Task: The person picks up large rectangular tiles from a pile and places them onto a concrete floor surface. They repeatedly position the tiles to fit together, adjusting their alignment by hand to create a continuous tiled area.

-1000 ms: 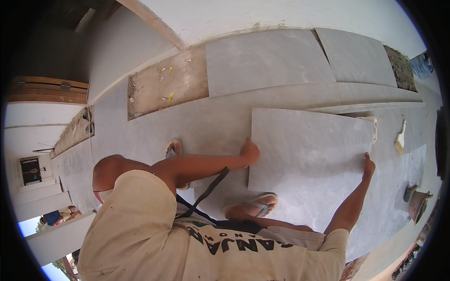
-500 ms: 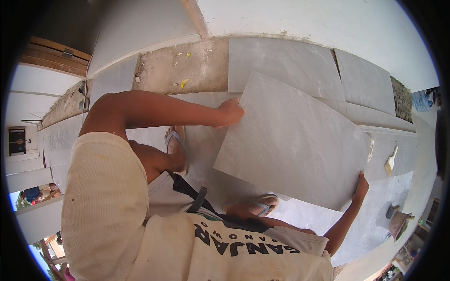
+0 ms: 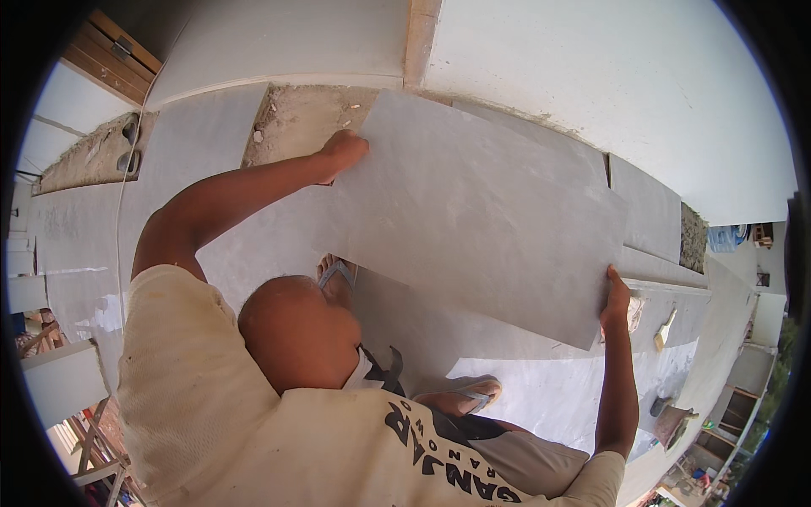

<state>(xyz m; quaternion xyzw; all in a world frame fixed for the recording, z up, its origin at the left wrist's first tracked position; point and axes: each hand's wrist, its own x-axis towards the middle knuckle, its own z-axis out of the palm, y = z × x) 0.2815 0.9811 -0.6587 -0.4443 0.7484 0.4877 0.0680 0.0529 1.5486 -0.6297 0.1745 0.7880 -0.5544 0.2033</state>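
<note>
I hold a large grey rectangular floor tile [image 3: 481, 211] off the floor with both hands, tilted. My left hand [image 3: 342, 152] grips its far left corner with the arm stretched out. My right hand [image 3: 615, 297] clamps its near right corner. The tile's far edge hangs over a bare patch of rough mortar bed [image 3: 291, 127] at the foot of the white wall [image 3: 591, 76]. My bent knee [image 3: 296, 329] and my feet in flip-flops [image 3: 460, 393] show below the tile.
Grey tiles [image 3: 211, 135] lie laid to the left and right [image 3: 646, 207] of the bare patch. A wooden post [image 3: 421, 34] stands against the wall. A small trowel-like tool [image 3: 665, 329] and a bucket [image 3: 672, 422] lie at the right.
The tile has come up from the floor and swung forward and left toward the bare mortar patch. My left arm has stretched out with it; my right hand stays on its near corner.
</note>
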